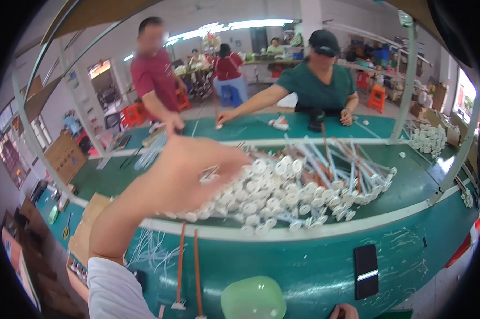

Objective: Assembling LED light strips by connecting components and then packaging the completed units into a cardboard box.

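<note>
My left hand point(192, 170), on an arm in a white sleeve, reaches over the near left side of a big heap of rods with white round ends point(272, 186). It is blurred by motion; thumb and fingers look apart, and I see nothing between them. Rods in the heap are brown or pale. Only part of my right hand point(344, 311) shows at the lower edge, its grip cut off from view. Between my arms sits a light-green plastic bowl point(253, 299). Two brown sticks point(180, 260) with white ends lie left of it.
A black phone point(366, 271) lies on the green table at right. Thin white strips point(152, 247), a cardboard box point(91, 226) and scissors point(66, 226) are at left. A white frame rail point(325, 231) crosses before the heap. Two people stand across the table.
</note>
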Demonstrator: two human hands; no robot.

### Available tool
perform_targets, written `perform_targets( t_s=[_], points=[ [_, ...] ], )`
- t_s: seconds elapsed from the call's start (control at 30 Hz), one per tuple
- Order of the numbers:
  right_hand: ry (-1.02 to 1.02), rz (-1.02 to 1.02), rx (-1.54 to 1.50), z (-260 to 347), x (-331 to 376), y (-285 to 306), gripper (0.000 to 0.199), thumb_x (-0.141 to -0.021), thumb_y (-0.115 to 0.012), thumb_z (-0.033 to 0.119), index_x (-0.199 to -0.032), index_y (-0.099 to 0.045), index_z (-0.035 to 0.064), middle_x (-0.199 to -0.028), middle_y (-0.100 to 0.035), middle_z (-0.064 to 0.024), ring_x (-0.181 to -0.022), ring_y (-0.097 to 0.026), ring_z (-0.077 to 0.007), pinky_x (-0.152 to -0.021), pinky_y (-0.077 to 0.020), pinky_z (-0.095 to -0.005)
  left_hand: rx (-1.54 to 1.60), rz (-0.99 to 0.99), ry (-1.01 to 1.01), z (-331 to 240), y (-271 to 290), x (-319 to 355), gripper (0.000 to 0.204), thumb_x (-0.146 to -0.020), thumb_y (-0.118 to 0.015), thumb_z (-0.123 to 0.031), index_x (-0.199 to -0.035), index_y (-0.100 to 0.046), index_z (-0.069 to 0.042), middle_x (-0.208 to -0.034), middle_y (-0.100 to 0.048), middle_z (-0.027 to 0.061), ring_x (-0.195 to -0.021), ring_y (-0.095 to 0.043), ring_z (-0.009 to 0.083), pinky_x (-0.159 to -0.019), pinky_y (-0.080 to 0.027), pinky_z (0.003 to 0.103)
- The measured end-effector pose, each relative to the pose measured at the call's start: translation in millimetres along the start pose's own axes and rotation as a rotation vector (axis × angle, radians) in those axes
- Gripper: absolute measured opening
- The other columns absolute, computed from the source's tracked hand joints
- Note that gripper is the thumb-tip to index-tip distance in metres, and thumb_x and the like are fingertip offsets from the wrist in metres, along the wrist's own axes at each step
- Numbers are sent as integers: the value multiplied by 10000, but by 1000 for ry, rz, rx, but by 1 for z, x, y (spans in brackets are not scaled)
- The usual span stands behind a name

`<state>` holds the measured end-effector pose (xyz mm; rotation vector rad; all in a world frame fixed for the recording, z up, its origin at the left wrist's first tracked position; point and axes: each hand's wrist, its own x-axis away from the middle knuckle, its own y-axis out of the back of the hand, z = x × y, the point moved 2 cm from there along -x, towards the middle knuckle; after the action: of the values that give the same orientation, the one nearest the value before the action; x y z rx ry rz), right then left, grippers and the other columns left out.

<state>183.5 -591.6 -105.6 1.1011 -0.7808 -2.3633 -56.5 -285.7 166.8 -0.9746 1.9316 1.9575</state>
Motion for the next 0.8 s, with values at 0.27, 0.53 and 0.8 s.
perform_targets(
  t_s=[0.27, 0.53, 0.8],
  points=[
    [-99, 18, -120, -11, 11, -13, 64, -805, -679, -15, -845, -643, 19, -739, -601, -93, -598, -574, -195, -510, -442, -297, 159, 16, -356, -175, 54, 59, 109, -768, -761, -10, -824, -703, -82, -750, -681, 78, -618, -650, 250, -530, -503, 308],
    [29, 26, -199, -8, 13, -14, 61, -801, -674, -28, -837, -640, 8, -730, -611, -96, -589, -567, -208, -535, -442, -311, 47, 402, -117, -126, 19, 144, 273, -721, -725, -174, -981, -662, -119, -827, -649, 21, -744, -645, 219, -629, -501, 352],
    [8, 4, -191, -13, 14, -9, 69, -787, -677, -29, -837, -646, 8, -731, -622, -92, -584, -565, -193, -534, -423, -301, -299, 319, 273, -5, -35, 138, 211, -821, -696, -210, -969, -668, -62, -784, -673, 121, -744, -653, 312, -655, -503, 425]
  ],
)
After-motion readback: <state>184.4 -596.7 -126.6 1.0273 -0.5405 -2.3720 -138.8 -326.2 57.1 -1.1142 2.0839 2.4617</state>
